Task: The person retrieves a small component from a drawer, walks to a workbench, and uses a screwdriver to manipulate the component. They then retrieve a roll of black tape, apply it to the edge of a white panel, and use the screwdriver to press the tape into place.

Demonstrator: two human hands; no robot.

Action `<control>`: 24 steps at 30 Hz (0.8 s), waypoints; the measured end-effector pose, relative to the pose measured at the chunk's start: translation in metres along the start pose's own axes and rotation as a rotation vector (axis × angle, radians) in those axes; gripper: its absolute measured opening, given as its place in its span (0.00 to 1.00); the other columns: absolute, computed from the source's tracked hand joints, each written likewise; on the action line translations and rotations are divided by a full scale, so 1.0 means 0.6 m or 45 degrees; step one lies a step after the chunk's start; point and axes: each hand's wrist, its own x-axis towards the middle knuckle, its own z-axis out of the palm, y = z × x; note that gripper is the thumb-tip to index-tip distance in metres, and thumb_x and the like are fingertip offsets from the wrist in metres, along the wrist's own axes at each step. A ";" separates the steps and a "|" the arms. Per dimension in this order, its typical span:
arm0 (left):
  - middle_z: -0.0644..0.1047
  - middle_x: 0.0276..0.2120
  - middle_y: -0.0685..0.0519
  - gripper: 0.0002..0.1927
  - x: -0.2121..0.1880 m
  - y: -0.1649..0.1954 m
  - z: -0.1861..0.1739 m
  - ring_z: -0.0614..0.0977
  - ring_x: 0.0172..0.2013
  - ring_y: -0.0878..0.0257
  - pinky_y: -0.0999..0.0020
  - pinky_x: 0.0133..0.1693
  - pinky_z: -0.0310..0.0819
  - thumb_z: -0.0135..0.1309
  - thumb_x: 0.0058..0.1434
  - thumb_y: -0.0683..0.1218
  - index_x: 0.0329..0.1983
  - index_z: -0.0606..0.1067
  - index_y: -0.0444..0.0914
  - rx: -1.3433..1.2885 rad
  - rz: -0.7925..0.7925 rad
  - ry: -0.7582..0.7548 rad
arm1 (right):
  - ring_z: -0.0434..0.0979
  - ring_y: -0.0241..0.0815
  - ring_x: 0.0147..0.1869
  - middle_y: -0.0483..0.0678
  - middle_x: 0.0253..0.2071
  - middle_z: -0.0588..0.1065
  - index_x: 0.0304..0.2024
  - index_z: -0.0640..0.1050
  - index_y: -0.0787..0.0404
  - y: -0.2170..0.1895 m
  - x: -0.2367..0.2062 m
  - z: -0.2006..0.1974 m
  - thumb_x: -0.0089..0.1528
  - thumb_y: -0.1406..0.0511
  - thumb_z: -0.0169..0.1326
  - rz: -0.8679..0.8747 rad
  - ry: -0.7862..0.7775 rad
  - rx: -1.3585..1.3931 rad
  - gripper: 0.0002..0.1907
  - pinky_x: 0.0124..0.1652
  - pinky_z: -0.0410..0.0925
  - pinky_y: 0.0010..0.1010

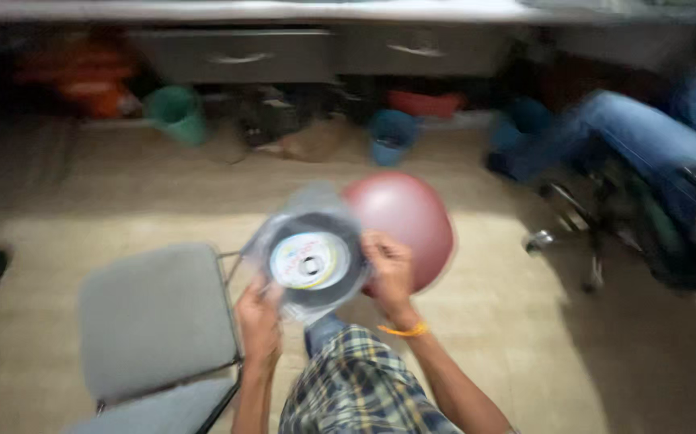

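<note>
- The spool in its clear plastic bag (pixel 313 257) sits at frame centre, lifted above the person's lap, with a maroon ball (pixel 408 225) just behind it at 2 o'clock
- The left hand (pixel 259 317) pinches the bag's edge at 7 o'clock of the spool, fingers clenched on the plastic
- The right hand (pixel 390 269) grasps the rim at 3 o'clock, thumb across the front, an orange band on the wrist
- Both forearms rise from 6 o'clock, elbows bent and tucked in
- A firm, two-sided hold looks best: slippery film could let the spool slide out
- A grey chair (pixel 155 321) stands at 9 o'clock, near the left hand
</note>
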 end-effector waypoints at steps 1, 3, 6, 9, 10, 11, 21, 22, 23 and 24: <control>0.80 0.50 0.46 0.26 0.042 0.007 -0.009 0.79 0.45 0.64 0.70 0.47 0.74 0.60 0.60 0.42 0.60 0.73 0.24 0.060 -0.070 -0.051 | 0.76 0.32 0.45 0.44 0.41 0.80 0.44 0.83 0.69 -0.005 0.024 0.017 0.68 0.64 0.55 0.035 -0.140 -0.042 0.13 0.47 0.70 0.27; 0.77 0.50 0.47 0.28 0.118 0.031 -0.038 0.77 0.47 0.63 0.68 0.49 0.71 0.64 0.57 0.40 0.60 0.70 0.25 0.319 -0.108 -0.064 | 0.76 0.32 0.45 0.43 0.41 0.80 0.47 0.83 0.69 -0.014 0.092 0.048 0.68 0.64 0.54 0.088 -0.407 -0.127 0.15 0.47 0.69 0.26; 0.78 0.52 0.48 0.30 0.228 0.065 -0.080 0.78 0.52 0.62 0.67 0.56 0.72 0.64 0.57 0.38 0.62 0.69 0.30 0.144 -0.061 -0.149 | 0.76 0.31 0.45 0.43 0.42 0.81 0.49 0.82 0.70 0.004 0.207 0.145 0.66 0.64 0.55 0.165 -0.552 -0.153 0.15 0.47 0.69 0.25; 0.78 0.53 0.48 0.29 0.354 0.095 -0.106 0.78 0.55 0.62 0.67 0.59 0.71 0.61 0.56 0.35 0.62 0.71 0.31 0.101 0.162 -0.139 | 0.74 0.31 0.44 0.43 0.40 0.79 0.48 0.83 0.71 0.027 0.322 0.258 0.67 0.66 0.57 0.144 -0.704 -0.217 0.14 0.45 0.68 0.25; 0.78 0.54 0.48 0.29 0.401 0.112 -0.123 0.77 0.57 0.62 0.67 0.60 0.69 0.60 0.56 0.34 0.62 0.71 0.32 0.172 0.259 -0.111 | 0.74 0.30 0.43 0.42 0.40 0.80 0.49 0.82 0.69 0.028 0.357 0.302 0.66 0.65 0.56 0.155 -0.745 -0.239 0.14 0.45 0.68 0.24; 0.78 0.55 0.48 0.29 0.452 0.130 -0.138 0.77 0.57 0.62 0.68 0.60 0.70 0.59 0.56 0.34 0.63 0.70 0.32 0.120 0.224 -0.131 | 0.74 0.29 0.43 0.41 0.40 0.80 0.49 0.81 0.68 0.025 0.396 0.346 0.66 0.65 0.55 0.166 -0.783 -0.265 0.14 0.44 0.68 0.22; 0.77 0.55 0.43 0.14 0.785 0.280 -0.299 0.80 0.54 0.54 0.66 0.54 0.73 0.60 0.57 0.34 0.47 0.78 0.29 0.532 0.429 0.128 | 0.69 0.26 0.34 0.37 0.31 0.76 0.38 0.83 0.70 0.038 0.676 0.823 0.65 0.65 0.60 0.010 -0.924 -0.312 0.11 0.33 0.63 0.21; 0.76 0.55 0.43 0.12 0.802 0.287 -0.314 0.80 0.53 0.52 0.66 0.53 0.73 0.59 0.57 0.34 0.46 0.79 0.30 0.458 0.416 0.174 | 0.68 0.25 0.33 0.36 0.30 0.75 0.38 0.83 0.70 0.048 0.684 0.861 0.65 0.65 0.60 0.028 -0.917 -0.347 0.11 0.32 0.63 0.21; 0.77 0.54 0.43 0.13 0.829 0.295 -0.338 0.81 0.52 0.51 0.65 0.52 0.73 0.59 0.57 0.35 0.46 0.79 0.30 0.493 0.415 0.205 | 0.68 0.25 0.32 0.35 0.30 0.75 0.38 0.83 0.70 0.061 0.696 0.904 0.64 0.65 0.60 0.047 -0.907 -0.380 0.11 0.31 0.62 0.21; 0.77 0.53 0.42 0.13 0.854 0.301 -0.360 0.81 0.51 0.50 0.64 0.52 0.74 0.59 0.56 0.37 0.46 0.79 0.31 0.528 0.416 0.232 | 0.67 0.25 0.33 0.35 0.30 0.75 0.37 0.83 0.70 0.073 0.708 0.944 0.64 0.65 0.60 0.051 -0.880 -0.365 0.11 0.31 0.61 0.21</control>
